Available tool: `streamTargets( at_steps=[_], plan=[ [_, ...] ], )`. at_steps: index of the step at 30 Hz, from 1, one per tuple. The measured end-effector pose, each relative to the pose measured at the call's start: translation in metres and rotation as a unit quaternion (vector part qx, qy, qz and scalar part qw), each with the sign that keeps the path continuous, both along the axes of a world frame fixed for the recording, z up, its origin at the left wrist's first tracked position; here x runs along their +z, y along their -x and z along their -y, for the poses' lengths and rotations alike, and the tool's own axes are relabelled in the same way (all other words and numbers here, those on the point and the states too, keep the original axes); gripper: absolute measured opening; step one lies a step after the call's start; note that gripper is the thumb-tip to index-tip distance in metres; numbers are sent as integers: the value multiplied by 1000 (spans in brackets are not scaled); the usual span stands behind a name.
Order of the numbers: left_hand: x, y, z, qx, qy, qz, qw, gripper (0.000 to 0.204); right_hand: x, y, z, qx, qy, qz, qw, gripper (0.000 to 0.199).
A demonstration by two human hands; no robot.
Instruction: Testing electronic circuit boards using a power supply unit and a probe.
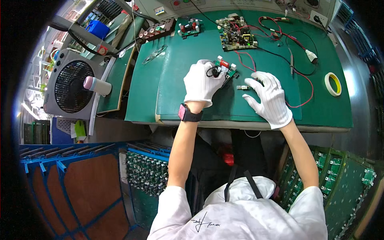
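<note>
Left hand point(204, 82) pinching small circuit board point(231, 74), centre of frame, likely to steady it. Right hand point(270, 98) spread, thumb apart, beside small block point(242, 87) on worktop point(186, 106). Bigger wired board point(235, 35) upper centre, probably there to leave working room.

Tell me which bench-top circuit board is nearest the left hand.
The small board gripped by the left hand; the other small board and large board lie farther back, untouched.

Hands point(205, 83) over workbench point(168, 80), component point(242, 87) between them, fan point(73, 86) left, tape point(338, 84) right
</note>
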State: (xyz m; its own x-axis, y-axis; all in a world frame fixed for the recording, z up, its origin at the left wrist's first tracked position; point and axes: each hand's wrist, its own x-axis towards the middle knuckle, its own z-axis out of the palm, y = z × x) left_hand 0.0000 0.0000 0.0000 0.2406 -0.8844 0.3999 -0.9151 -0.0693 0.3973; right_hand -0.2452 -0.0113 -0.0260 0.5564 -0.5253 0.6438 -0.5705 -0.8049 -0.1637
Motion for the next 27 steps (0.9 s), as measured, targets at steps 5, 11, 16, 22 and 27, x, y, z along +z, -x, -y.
streamTargets(
  at_steps=[5,11,16,22,27],
  plan=[
    [-2,-30,20,35,125,-64,990,35,1,-7,0,10,-19,9,1000,44],
    [28,-95,88,172,-44,-13,984,51,3,-2,2,5,-23,-7,1000,40],
    [19,-123,112,196,-108,30,974,41,0,-3,1,-3,-39,-15,999,39],
    [14,-140,104,203,-108,18,973,48,-1,-12,-2,1,-34,-9,999,37],
    [10,-78,71,158,2,16,987,55,10,18,-3,-13,-15,49,999,30]
  ],
)
